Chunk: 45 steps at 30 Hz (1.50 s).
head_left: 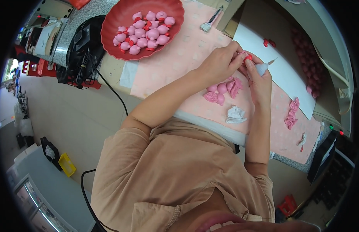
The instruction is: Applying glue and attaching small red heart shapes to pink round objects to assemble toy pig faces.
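Note:
My left hand [225, 60] is closed, with its fingertips pinching a small pink piece with a red part [248, 57] over the table. Right beside it, my right hand [260, 79] is closed around a small pale squeeze bottle [261, 69] with a thin needle tip pointing away to the right. The fingers of both hands meet at the red part, and much of the pink piece is hidden by them. Just below my hands lie several round pink pieces [222, 88] and crumpled, petal-like pink pieces [235, 88]. A crumpled white tissue [236, 115] is near the table's front edge.
A scalloped red bowl [113, 19] with several pink-and-red round figures stands at the back left. A flat brush [206, 25] lies behind my hands. Inside a box-like housing, a white sheet [280, 65] carries small red pieces [269, 42], beside piled reddish pieces [308, 58]. Pink pieces [291, 114] lie to the right.

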Tool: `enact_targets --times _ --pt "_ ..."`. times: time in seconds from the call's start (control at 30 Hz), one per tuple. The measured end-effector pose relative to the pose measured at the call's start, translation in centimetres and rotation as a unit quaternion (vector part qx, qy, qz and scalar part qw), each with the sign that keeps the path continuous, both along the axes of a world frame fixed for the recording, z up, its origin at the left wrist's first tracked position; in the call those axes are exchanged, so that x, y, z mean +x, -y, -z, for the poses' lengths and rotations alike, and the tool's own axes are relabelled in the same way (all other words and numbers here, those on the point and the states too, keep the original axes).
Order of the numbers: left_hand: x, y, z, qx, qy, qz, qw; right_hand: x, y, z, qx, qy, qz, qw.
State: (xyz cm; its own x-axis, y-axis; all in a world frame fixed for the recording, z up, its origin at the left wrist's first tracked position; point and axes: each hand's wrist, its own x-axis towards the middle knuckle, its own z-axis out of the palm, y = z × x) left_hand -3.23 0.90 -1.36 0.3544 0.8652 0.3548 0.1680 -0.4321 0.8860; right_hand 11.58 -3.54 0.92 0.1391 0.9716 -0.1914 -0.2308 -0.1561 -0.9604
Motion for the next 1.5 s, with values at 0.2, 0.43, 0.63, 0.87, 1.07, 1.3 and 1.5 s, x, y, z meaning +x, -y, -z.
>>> enact_targets --times 0.2,0.43,0.63,0.87,1.07,1.3,1.5 --pt "-0.2 0.1 -1.0 0.017 -0.042 -0.009 0.999 0.4 0.6 -0.4 -0.007 -0.001 -0.029 1.0" --pt "-0.1 0.2 -0.7 0.105 -0.081 -0.045 0.99 0.5 0.7 -0.1 -0.016 0.036 -0.052 0.998" --pt "-0.6 0.2 -1.4 0.109 -0.139 -0.055 0.983 0.1 0.8 -0.3 0.001 0.052 -0.034 0.998" --pt "-0.4 0.5 -0.5 0.152 -0.139 -0.025 0.978 0.6 0.8 -0.7 -0.027 0.037 -0.045 0.998" --pt "0.5 0.3 0.0 0.049 -0.07 0.023 0.996 0.5 0.9 0.0 -0.038 -0.064 -0.031 0.997" --pt "0.5 0.1 -1.1 0.012 -0.111 0.034 0.993 1.5 0.7 0.1 -0.028 -0.02 -0.045 0.998" --pt "0.3 0.4 -0.9 0.035 -0.114 0.035 0.992 1.4 0.9 -0.5 -0.033 -0.045 -0.083 0.995"
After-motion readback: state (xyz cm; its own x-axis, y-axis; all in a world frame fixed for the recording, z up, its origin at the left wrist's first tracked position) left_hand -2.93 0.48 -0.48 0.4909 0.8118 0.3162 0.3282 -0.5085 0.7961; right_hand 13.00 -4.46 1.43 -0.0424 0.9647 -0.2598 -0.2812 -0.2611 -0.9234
